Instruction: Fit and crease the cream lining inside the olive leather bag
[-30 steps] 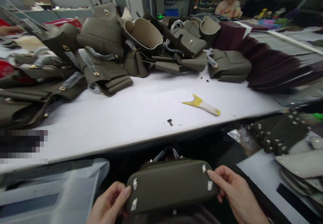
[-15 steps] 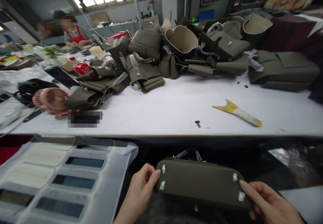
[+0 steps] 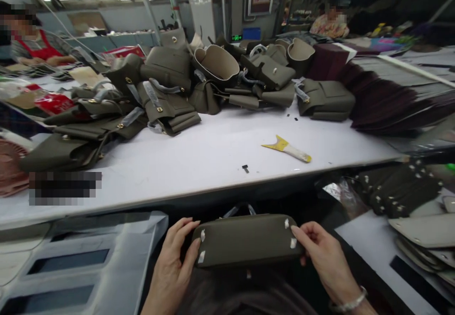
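Note:
An olive-green handbag (image 3: 245,240) sits bottom up in front of me, below the table edge, with small white tape tabs at its base corners. My left hand (image 3: 174,263) grips its left end, fingers curled round the edge. My right hand (image 3: 320,256) holds its right end, thumb and fingers pinching near a taped corner. The bag's handle and clasp poke out behind it.
A white table (image 3: 199,163) carries a pile of olive bags and bag parts (image 3: 167,83), a yellow-tipped scraper (image 3: 286,148) and a small black scrap (image 3: 245,168). Dark maroon sheets (image 3: 384,97) fan out at right. A pink fan (image 3: 10,163) sits left. Other people work behind.
The view swung right and back left between frames. The bag stays held bottom up in both hands, and now sits a little higher and nearer the table edge.

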Motion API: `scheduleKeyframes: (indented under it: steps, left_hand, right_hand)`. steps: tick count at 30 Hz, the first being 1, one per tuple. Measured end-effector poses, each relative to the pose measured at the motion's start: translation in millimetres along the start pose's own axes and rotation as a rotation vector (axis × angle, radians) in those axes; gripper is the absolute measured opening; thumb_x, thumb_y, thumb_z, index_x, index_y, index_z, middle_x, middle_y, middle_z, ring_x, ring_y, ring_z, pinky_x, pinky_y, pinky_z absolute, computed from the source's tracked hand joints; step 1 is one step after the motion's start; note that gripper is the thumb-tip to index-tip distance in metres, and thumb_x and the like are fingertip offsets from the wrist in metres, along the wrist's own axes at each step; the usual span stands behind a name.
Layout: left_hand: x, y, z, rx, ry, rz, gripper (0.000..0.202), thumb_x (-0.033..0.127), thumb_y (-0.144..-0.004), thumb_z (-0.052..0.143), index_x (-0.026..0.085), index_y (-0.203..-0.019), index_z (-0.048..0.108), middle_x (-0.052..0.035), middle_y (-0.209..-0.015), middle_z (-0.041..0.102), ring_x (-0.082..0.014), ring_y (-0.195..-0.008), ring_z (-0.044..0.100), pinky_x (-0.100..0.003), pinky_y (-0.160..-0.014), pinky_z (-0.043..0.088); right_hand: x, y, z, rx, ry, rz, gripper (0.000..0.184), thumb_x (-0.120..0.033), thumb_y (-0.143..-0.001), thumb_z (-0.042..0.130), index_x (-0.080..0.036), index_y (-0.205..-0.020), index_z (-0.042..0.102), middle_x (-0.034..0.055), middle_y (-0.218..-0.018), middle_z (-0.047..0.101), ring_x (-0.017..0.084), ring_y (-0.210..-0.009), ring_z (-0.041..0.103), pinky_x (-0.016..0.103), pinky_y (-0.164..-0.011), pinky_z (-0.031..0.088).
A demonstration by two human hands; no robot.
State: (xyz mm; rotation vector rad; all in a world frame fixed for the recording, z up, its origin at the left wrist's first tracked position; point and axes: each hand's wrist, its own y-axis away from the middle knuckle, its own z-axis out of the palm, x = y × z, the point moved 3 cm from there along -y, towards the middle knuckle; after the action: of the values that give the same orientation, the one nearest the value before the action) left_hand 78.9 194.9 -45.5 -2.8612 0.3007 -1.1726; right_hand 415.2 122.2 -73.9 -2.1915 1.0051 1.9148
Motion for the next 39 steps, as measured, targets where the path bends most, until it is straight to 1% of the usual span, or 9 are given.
scheduleKeyframes:
  steps: [5,13,18,22,25,27,30,34,39]
  left_hand:
    - [8,-8,2.7,-0.158,-0.257,0.421,0.047,0.014,-0.097,0.039,0.039,-0.13,0.06,0.0014,-0.161,0.026,-0.0277,-0.144,0.034,-0.051,-0.112,0.042]
    - [35,-11,-2.1,-0.205,-0.513,0.688,0.048,0.007,-0.091,0.04,0.026,-0.13,0.06,-0.0028,-0.154,0.041,-0.0277,-0.147,0.03,-0.058,-0.111,0.043]
    - [56,-8,17.1,-0.113,-0.526,0.626,0.024,0.029,-0.094,0.05,0.013,-0.103,0.065,-0.0158,-0.138,0.057,-0.0298,-0.132,0.051,-0.052,-0.111,0.045]
    - [52,-3,33.1,-0.059,-0.603,0.586,0.048,0.039,-0.097,0.049,0.011,-0.135,0.052,-0.0153,-0.144,0.053,-0.0292,-0.134,0.049,-0.05,-0.111,0.043]
    - [50,0,32.0,-0.109,-0.66,0.609,0.056,0.037,-0.098,0.046,0.026,-0.152,0.034,-0.0036,-0.156,0.038,-0.027,-0.143,0.036,-0.049,-0.116,0.034]
    - [52,0,27.1,-0.123,-0.636,0.61,0.053,0.039,-0.099,0.045,0.03,-0.151,0.036,0.0017,-0.157,0.037,-0.0251,-0.145,0.032,-0.048,-0.121,0.025]
    - [58,1,24.0,-0.17,-0.587,0.601,0.049,0.039,-0.101,0.04,0.023,-0.148,0.041,-0.002,-0.153,0.043,-0.0221,-0.144,0.035,-0.044,-0.124,0.014]
    - [64,6,30.1,-0.214,-0.567,0.53,0.058,0.05,-0.101,0.036,0.018,-0.149,0.039,-0.0127,-0.152,0.043,-0.0286,-0.142,0.037,-0.05,-0.121,0.017]
    - [64,11,35.0,-0.234,-0.521,0.499,0.061,0.058,-0.1,0.03,0.027,-0.153,0.03,-0.005,-0.158,0.035,-0.0307,-0.141,0.034,-0.053,-0.117,0.02]
  right_hand:
    - [-2,1,-1,-0.014,-0.014,-0.037,0.051,-0.066,-0.076,0.068,-0.017,-0.073,0.052,-0.0037,-0.06,0.05,0.009,-0.045,0.047,0.021,-0.035,0.042]
    - [-1,0,-1,-0.044,-0.034,-0.072,0.049,-0.064,-0.077,0.067,-0.019,-0.073,0.05,-0.0049,-0.061,0.049,0.011,-0.044,0.05,0.023,-0.034,0.044]
    - [-2,2,1,-0.076,-0.024,-0.103,0.046,-0.063,-0.079,0.066,-0.021,-0.086,0.047,-0.0046,-0.068,0.049,0.014,-0.055,0.051,0.025,-0.036,0.047]
    - [-3,-1,-3,-0.101,0.067,-0.167,0.049,-0.058,-0.085,0.062,-0.022,-0.116,0.05,-0.0044,-0.074,0.046,0.015,-0.06,0.051,0.025,-0.041,0.048]
    - [-9,-8,-9,-0.135,0.318,-0.371,0.053,-0.049,-0.093,0.052,-0.027,-0.141,0.043,0.0046,-0.106,0.059,0.021,-0.091,0.06,0.037,-0.08,0.057]
    - [-18,-11,-9,-0.169,0.545,-0.554,0.052,-0.043,-0.098,0.041,-0.026,-0.147,0.039,0.0086,-0.141,0.049,0.026,-0.127,0.049,0.047,-0.11,0.042]
    - [-33,-9,9,-0.216,0.842,-0.736,0.054,-0.037,-0.1,0.032,-0.019,-0.151,0.035,0.0083,-0.156,0.036,0.026,-0.145,0.028,0.052,-0.12,0.026]
    - [-43,12,55,-0.348,1.133,-0.961,0.074,-0.053,-0.094,0.05,-0.013,-0.153,0.03,0.0089,-0.158,0.032,0.028,-0.146,0.028,0.051,-0.118,0.032]
    - [-33,32,84,-0.357,1.289,-1.168,0.085,-0.063,-0.09,0.054,-0.011,-0.153,0.032,0.0121,-0.158,0.03,0.032,-0.145,0.028,0.052,-0.117,0.031]
